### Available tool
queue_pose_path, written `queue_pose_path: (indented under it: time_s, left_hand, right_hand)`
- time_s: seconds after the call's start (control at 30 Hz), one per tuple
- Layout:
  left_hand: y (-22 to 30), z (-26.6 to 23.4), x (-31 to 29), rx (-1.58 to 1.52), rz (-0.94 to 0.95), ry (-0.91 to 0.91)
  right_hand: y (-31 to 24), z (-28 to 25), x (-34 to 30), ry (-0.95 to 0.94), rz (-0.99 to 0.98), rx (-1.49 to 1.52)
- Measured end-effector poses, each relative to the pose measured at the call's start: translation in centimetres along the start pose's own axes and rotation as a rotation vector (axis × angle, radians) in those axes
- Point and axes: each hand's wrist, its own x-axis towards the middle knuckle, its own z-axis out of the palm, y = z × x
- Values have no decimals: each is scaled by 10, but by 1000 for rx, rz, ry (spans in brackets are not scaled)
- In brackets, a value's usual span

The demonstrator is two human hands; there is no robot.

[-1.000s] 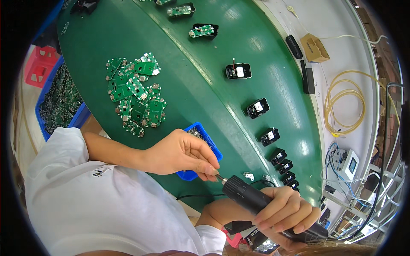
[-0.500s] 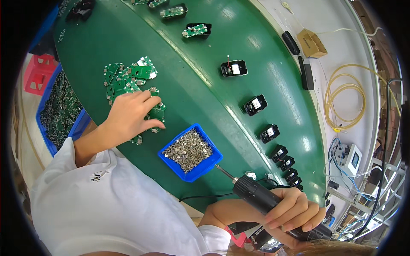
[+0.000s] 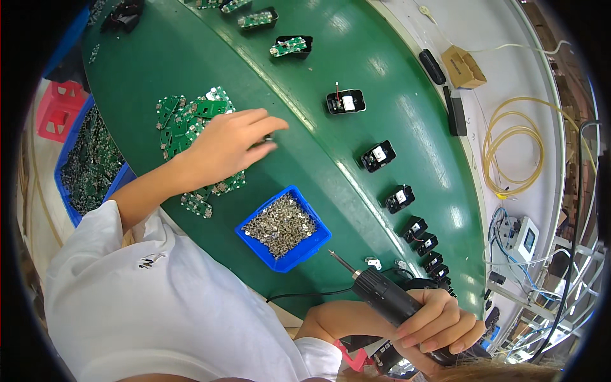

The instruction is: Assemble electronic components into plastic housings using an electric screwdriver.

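Note:
My left hand reaches across the green belt just right of a pile of small green circuit boards. Its fingers pinch something small; I cannot tell what it is. My right hand grips a black electric screwdriver low at the right, with its bit pointing up-left toward a small blue tray of screws. A row of black housings runs along the belt, among them one with a white part inside and one further down.
A large blue bin of parts and a red crate sit at the left. On the white bench at the right lie a cardboard box, coiled yellow tubing and a small white device with cables.
My left hand left the screwdriver tip, went to the circuit board pile, and now extends right past it with fingers pinched. The screwdriver in my right hand dropped slightly lower.

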Motion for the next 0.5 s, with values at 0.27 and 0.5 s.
queue_pose_path:
  time_s: [0.27, 0.5]
  left_hand:
    - [-24, -11, 17, 12, 94, -171]
    - [-27, -32, 54, 167, 329, -568]
  right_hand:
    - [-15, -8, 5, -171, 86, -57]
    - [-19, -8, 6, -225, 117, -95]
